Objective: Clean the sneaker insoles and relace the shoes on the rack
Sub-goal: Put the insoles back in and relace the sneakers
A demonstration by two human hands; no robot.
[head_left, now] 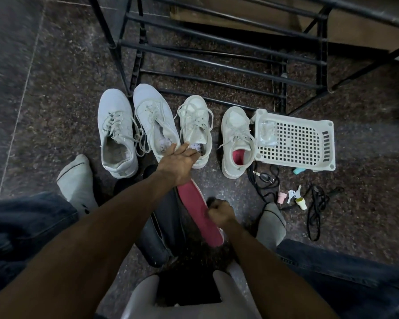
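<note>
- Four white fabric sneakers stand in a row on the dark speckled stone floor (55, 88), toes towards the black metal tube rack (217, 63).
- The far-left white canvas sneaker (116, 132) is smooth and rounded, its pale laces loose; the second white canvas sneaker (156, 120) beside it matches it in shape.
- The left hand (177, 161) reaches across to the heels of the second sneaker and the third white mesh-textured sneaker (195, 130), fingers straight and close together, lying on the shoe openings.
- Below that wrist lies one long, flat pink-red foam insole (199, 217), running on a slant over a dark grey cloth-like sheet (164, 229).
- The right hand (219, 211) is curled tight at the insole's edge; it may be gripping a small dark thing, but blur hides it.
- The fourth white padded sneaker (236, 141) shows a pink lining inside.
- One white plastic perforated basket (295, 139) touches it, holding a crumpled clear wrapper (266, 132).
- Tangled black laces (316, 208) and several small pastel plastic pieces (293, 196) lie at the right.
- Two grey-socked feet (78, 180) frame the work.
</note>
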